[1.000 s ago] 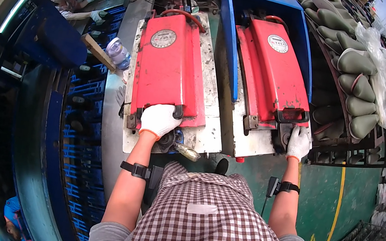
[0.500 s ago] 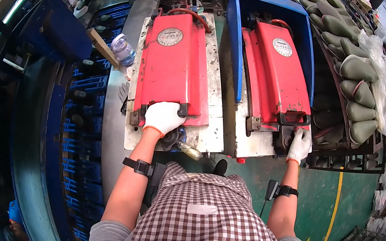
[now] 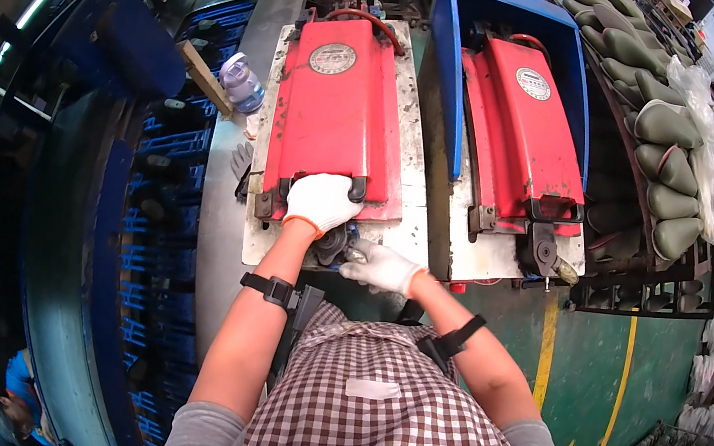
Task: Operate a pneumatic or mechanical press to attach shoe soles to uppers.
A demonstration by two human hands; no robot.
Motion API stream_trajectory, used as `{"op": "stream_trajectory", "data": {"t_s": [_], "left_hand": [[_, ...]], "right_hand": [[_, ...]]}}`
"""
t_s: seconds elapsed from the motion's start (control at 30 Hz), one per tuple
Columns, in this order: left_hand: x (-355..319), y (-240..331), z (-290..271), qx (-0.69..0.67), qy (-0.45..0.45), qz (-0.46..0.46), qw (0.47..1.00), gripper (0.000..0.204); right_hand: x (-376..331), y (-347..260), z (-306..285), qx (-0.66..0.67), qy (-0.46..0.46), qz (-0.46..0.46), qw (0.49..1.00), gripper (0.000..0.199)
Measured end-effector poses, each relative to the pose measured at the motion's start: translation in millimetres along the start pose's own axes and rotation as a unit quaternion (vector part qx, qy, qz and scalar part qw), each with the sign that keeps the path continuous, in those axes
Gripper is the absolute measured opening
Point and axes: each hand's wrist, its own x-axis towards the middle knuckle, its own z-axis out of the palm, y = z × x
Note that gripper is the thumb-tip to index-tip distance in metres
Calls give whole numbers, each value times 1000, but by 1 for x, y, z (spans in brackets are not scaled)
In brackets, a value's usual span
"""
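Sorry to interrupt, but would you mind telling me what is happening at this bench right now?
A person in a checked shirt and white gloves is working at two red press-like moulds. The left hand grips the handle at the near edge of the left red mould, which lies shut. The right hand is just below it, at a dark metal latch part under that edge. The right red mould, inside a blue frame, is untouched. A rack of green shoe lasts stands to the right.
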Motion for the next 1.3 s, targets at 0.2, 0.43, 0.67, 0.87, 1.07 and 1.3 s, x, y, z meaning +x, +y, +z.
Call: {"op": "stream_trajectory", "data": {"t_s": [0.2,0.43,0.67,0.87,1.07,1.3], "left_hand": [[2,-8,8,-14,-1,20,1000,43],[-2,-11,6,-22,6,50,999,46],[-4,-3,-15,-36,17,106,994,46],[-22,-8,-91,-44,81,139,986,40],[-31,-21,-160,-25,341,275,899,51],[-17,-45,-172,61,524,254,811,68]], "right_hand": [[1,10,47,300,-8,118,947,31],[13,24,94,536,-85,170,823,54],[58,34,134,225,39,-73,971,73],[4,-24,55,9,-83,81,993,52],[33,-68,6,88,120,-39,988,42],[149,-93,7,-363,464,-109,800,91]]}}
